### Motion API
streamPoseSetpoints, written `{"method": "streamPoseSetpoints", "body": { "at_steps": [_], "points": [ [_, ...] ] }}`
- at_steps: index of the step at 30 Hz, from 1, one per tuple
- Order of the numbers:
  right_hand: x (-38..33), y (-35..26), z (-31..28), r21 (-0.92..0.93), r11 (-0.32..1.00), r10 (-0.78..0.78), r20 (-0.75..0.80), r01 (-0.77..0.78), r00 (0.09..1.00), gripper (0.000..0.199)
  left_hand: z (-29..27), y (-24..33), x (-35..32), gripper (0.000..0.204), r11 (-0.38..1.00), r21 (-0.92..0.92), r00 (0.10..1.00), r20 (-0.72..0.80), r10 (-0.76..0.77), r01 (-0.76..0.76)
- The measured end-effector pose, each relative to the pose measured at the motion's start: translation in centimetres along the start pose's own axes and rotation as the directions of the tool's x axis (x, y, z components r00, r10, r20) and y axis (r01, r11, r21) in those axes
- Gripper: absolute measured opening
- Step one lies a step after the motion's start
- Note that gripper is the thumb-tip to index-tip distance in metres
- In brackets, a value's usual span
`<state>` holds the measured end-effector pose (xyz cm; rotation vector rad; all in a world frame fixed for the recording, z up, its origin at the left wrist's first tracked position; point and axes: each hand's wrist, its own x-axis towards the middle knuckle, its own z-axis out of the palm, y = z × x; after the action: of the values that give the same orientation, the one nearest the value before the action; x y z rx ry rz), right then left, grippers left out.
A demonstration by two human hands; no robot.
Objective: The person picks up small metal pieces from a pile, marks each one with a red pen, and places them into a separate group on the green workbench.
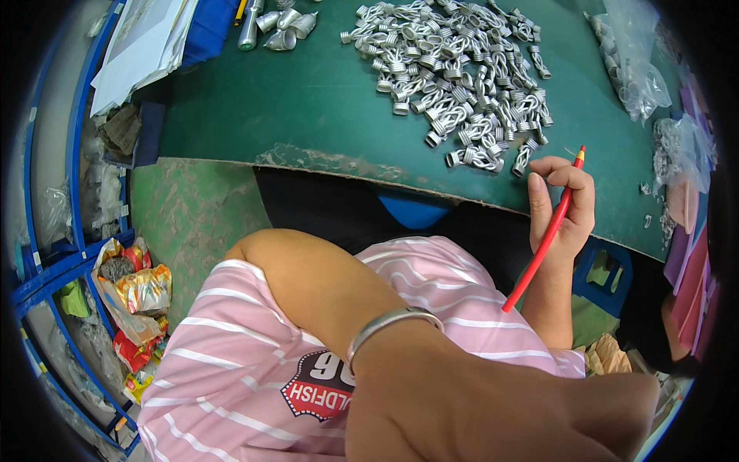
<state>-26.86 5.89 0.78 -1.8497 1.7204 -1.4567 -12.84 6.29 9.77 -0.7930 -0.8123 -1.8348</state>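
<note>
My right hand (568,212) is at the front edge of the green table, fingers curled around a red pencil (548,245). The pencil slants, its red tip with a yellowish band up and its other end down over my lap. Just beyond those fingers lies the nearest of many small silver metal pieces (462,73), each with ribbed collars and a looped part, heaped on the table. My left forearm crosses in front of my body, with a silver bangle at the wrist. My left hand (500,404) looms large at the lower right; its fingers are not distinguishable.
Several silver cone-shaped pieces (286,29) and a metal tool (249,29) lie at the back left, beside papers (146,50) and a blue bin. Clear plastic bags (635,65) stand at right. A blue rack (75,154) with wrappers is at left. The table edge (346,175) is worn.
</note>
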Motion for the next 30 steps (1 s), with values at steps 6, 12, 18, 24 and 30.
{"method": "streamPoseSetpoints", "body": {
  "at_steps": [6, 12, 18, 24, 30],
  "points": [
    [0.1, 0.6, 0.0, 0.001, 0.999, 0.040, -0.029, -0.040, 0.999, 0.026, -4.6, 4.0, -1.4, 0.028, 0.813, 0.567, 0.974, -0.225, 0.002, 0.129],
    [0.7, 1.2, 0.1, -0.174, 0.980, -0.065, 0.155, 0.092, 0.986, 0.038, -7.9, 5.5, -6.1, 0.022, 0.516, 0.587, 0.715, -0.696, -0.072, 0.624],
    [0.7, 1.4, 0.0, -0.113, 0.992, -0.062, 0.001, 0.062, 0.998, 0.028, -8.7, 4.6, -7.3, 0.032, 0.343, 0.711, 0.780, -0.612, -0.129, 0.614],
    [-0.1, -0.8, 0.2, 0.700, 0.623, 0.420, 0.077, -0.349, 0.904, 0.021, -9.1, 3.9, -6.8, 0.049, 0.192, 0.721, 0.746, -0.636, -0.198, 0.666],
    [-0.2, -1.1, 0.4, 0.785, 0.417, 0.441, 0.265, -0.457, 0.858, 0.020, -8.8, 4.5, -6.1, 0.025, 0.216, 0.684, 0.717, -0.673, -0.184, 0.697]
  ]
}}
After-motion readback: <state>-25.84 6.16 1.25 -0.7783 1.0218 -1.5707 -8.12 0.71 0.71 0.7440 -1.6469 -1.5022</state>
